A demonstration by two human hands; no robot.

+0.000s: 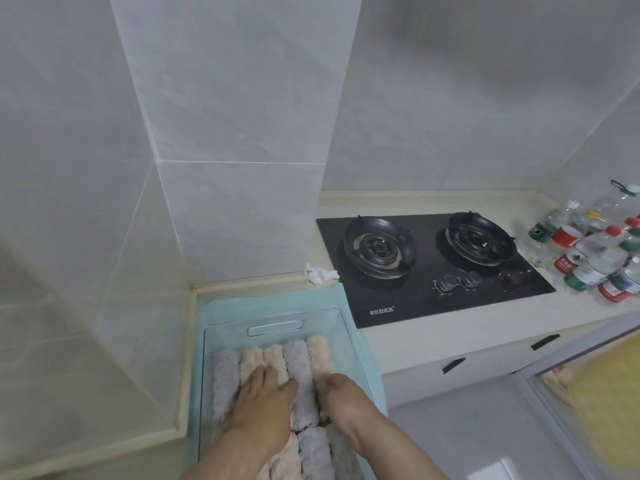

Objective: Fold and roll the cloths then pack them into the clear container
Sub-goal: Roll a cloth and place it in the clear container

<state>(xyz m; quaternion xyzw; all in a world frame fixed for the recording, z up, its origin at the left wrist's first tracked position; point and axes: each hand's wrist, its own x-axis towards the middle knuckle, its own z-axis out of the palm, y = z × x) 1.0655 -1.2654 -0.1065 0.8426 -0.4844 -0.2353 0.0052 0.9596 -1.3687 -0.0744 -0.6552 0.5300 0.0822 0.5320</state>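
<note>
Tiled kitchen counter (450,344), clear container (277,318), fluffy rolled cloths (296,362), left hand (266,389) flat, right hand (334,388) curled onto them

Both bare forearms reach forward and down from the lower edge of the view, converging slightly. The left hand (268,389) lies palm-down with fingers spread and flattened, pressing downward. The right hand (334,388) sits just beside it, its fingers curled downward and tucked out of sight, wrist bent.
</note>
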